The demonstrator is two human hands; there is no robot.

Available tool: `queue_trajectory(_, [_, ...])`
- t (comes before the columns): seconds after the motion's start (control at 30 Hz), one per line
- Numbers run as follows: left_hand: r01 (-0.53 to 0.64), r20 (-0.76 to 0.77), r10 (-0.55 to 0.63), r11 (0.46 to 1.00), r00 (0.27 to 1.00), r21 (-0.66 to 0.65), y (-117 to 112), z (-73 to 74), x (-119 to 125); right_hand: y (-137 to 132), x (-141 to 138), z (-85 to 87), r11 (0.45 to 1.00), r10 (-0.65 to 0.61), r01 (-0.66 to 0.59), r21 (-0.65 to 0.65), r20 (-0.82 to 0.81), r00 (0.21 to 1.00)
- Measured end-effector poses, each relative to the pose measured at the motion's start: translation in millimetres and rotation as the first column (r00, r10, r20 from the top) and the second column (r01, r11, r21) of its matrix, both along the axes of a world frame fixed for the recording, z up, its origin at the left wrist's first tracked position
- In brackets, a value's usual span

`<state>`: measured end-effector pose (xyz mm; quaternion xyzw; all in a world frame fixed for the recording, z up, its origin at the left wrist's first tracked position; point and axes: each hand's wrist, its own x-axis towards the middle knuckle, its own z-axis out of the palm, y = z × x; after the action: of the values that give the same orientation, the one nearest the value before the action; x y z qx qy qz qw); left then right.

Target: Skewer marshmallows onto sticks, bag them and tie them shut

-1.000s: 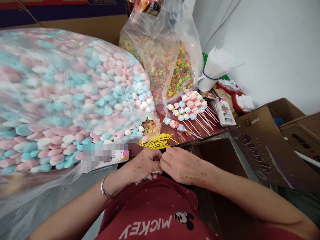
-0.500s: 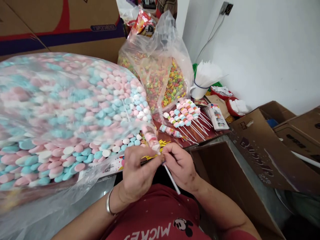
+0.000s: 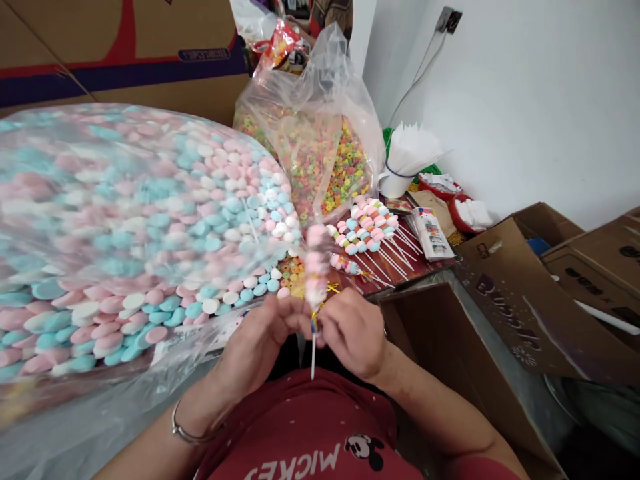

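Note:
Between my hands a marshmallow skewer (image 3: 317, 267) stands nearly upright, blurred by motion, in what looks like a clear wrapper. Around its neck sits a shiny gold twist tie (image 3: 315, 316), and the white stick pokes out below. My left hand (image 3: 263, 340) pinches at the neck from the left. From the right, my right hand (image 3: 354, 333) closes its fingers at the tie. Which hand bears the skewer's weight, I cannot tell. Just beyond lie loose yellow twist ties (image 3: 333, 287) and a wrapped skewer (image 3: 345, 264). Several unwrapped marshmallow skewers (image 3: 367, 227) are stacked behind.
A huge clear bag of pastel marshmallows (image 3: 150, 200) fills the left side. Behind is a bag of cereal rings (image 3: 345, 160). A white mug (image 3: 399, 179) of sticks and packs of printed cards (image 3: 433, 235) stand right. Open cardboard boxes (image 3: 510, 300) sit beside the table; a person is at the back.
The skewer has swung from leaning left to nearly upright. My left hand has dropped slightly and turned, its fingers now beside the neck. The gold tie has come into clear view.

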<state>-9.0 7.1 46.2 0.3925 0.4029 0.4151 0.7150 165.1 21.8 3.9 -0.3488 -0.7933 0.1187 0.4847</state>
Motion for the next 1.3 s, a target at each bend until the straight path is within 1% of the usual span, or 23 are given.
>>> queue_trajectory(0.03, [-0.091,0.002,0.091,0.994,0.996,-0.061,-0.8,-3.8,1.5,-0.5,-0.5,1.0,0.998,0.023,-0.025,0.049,0.026,0.999])
queue_trajectory(0.1, [-0.191,-0.018,0.19,0.974,0.982,-0.123,-0.7,-9.4,5.4,-1.3,-2.2,1.4,0.993,0.063,-0.069,0.1,0.066,0.996])
queue_trajectory(0.13, [-0.225,-0.02,0.224,0.966,0.974,-0.128,0.1,-10.7,7.6,-1.5,-3.3,0.5,0.99,0.077,-0.086,0.112,0.08,0.994])
queue_trajectory(0.2, [-0.268,0.029,0.274,0.955,0.961,-0.127,2.5,-10.9,12.2,-2.1,-5.9,-2.8,0.982,0.133,-0.148,0.121,0.124,0.983])
queue_trajectory(0.27, [-0.272,0.107,0.285,0.955,0.953,-0.118,4.6,-10.6,17.1,-3.7,-9.1,-6.7,0.969,0.194,-0.213,0.123,0.147,0.97])
queue_trajectory(0.33, [-0.291,0.132,0.303,0.952,0.944,-0.098,6.0,-12.1,22.5,-6.6,-12.4,-9.5,0.977,0.197,-0.204,0.059,0.109,0.974])
queue_trajectory(0.37, [-0.34,0.122,0.346,0.938,0.93,-0.068,6.7,-13.4,25.2,-8.3,-13.8,-10.3,0.984,0.177,-0.177,-0.005,0.073,0.982])
queue_trajectory(0.43, [-0.463,0.108,0.46,0.886,0.882,0.009,9.2,-15.9,30.5,-10.8,-14.9,-11.3,0.98,0.145,-0.144,-0.136,0.001,0.989])
queue_trajectory(0.47, [-0.501,0.118,0.494,0.865,0.861,0.032,11.5,-16.5,32.8,-11.3,-14.5,-11.8,0.975,0.142,-0.143,-0.172,-0.019,0.99])
queue_trajectory(0.5, [-0.511,0.137,0.503,0.859,0.853,0.03,14.4,-16.6,34.8,-11.2,-13.3,-12.5,0.974,0.143,-0.146,-0.172,-0.026,0.989])
queue_trajectory(0.57, [-0.455,0.184,0.455,0.889,0.871,-0.05,21.6,-15.5,37.8,-9.3,-9.4,-14.8,0.987,0.143,-0.141,-0.079,0.012,0.99])
queue_trajectory(0.63, [-0.353,0.231,0.39,0.917,0.891,-0.187,28.6,-15.2,39.8,-6.6,-5.9,-18.5,0.992,0.085,-0.092,0.083,0.095,0.992])
queue_trajectory(0.7, [-0.289,0.272,0.377,0.905,0.886,-0.313,33.0,-17.4,41.7,-5.2,-5.2,-23.3,0.975,-0.013,-0.02,0.22,0.151,0.988])
queue_trajectory(0.73, [-0.275,0.287,0.387,0.89,0.876,-0.363,34.0,-19.5,42.9,-5.3,-6.1,-25.9,0.965,-0.065,0.021,0.263,0.16,0.985])
queue_trajectory(0.77, [-0.27,0.299,0.405,0.874,0.864,-0.404,34.1,-21.8,44.3,-5.6,-7.8,-28.4,0.957,-0.105,0.056,0.285,0.16,0.981])
queue_trajectory(0.83, [-0.262,0.307,0.431,0.846,0.848,-0.464,32.6,-26.0,47.7,-5.8,-10.9,-32.1,0.953,-0.143,0.095,0.286,0.149,0.979])
queue_trajectory(0.9, [-0.223,0.296,0.408,0.836,0.863,-0.502,29.1,-28.0,51.0,-2.8,-9.8,-32.6,0.958,-0.139,0.099,0.27,0.134,0.981])
queue_trajectory(0.93, [-0.207,0.283,0.386,0.839,0.878,-0.504,26.9,-28.0,52.0,0.7,-6.5,-31.3,0.961,-0.134,0.098,0.257,0.127,0.983])
queue_trajectory(1.0, [-0.204,0.224,0.334,0.866,0.916,-0.457,21.6,-26.5,51.0,11.2,6.2,-27.0,0.967,-0.159,0.129,0.221,0.124,0.98])
queue_trajectory(1.07, [-0.24,0.126,0.304,0.899,0.944,-0.368,15.5,-24.6,44.2,23.9,24.0,-23.2,0.966,-0.23,0.198,0.166,0.199,0.953])
queue_trajectory(1.13, [-0.243,0.025,0.261,0.926,0.965,-0.288,8.6,-23.8,31.7,34.8,40.7,-24.3,0.957,-0.289,0.264,0.119,0.341,0.895])
queue_trajectory(1.2, [-0.224,-0.07,0.213,0.948,0.974,-0.226,0.2,-25.5,15.7,41.1,51.2,-32.7,0.954,-0.299,0.281,0.108,0.448,0.843])
queue_trajectory(1.3, [-0.226,-0.207,0.2,0.968,0.958,-0.11,-14.5,-32.8,-7.8,43.3,53.9,-54.6,0.954,-0.297,0.269,0.129,0.515,0.805])
